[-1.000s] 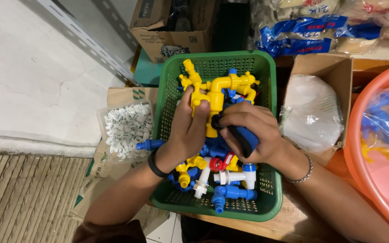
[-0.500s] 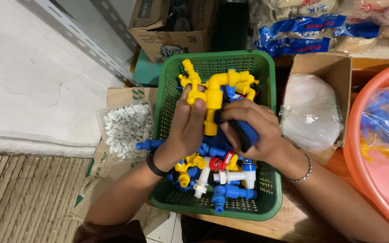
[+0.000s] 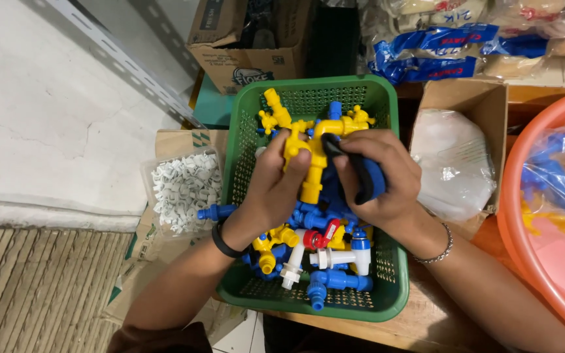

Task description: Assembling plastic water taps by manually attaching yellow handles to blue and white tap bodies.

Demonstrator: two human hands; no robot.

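Since a second ago, I see my left hand (image 3: 276, 186) has drawn the yellow tap (image 3: 314, 157) closer, fingers clamped on its upright body. My right hand (image 3: 377, 176) grips a blue piece (image 3: 369, 178) beside it, above the green basket (image 3: 387, 297) of glossy plastic taps.

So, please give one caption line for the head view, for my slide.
Left hand holds a yellow plastic tap and right hand a blue-black tool over a green basket.
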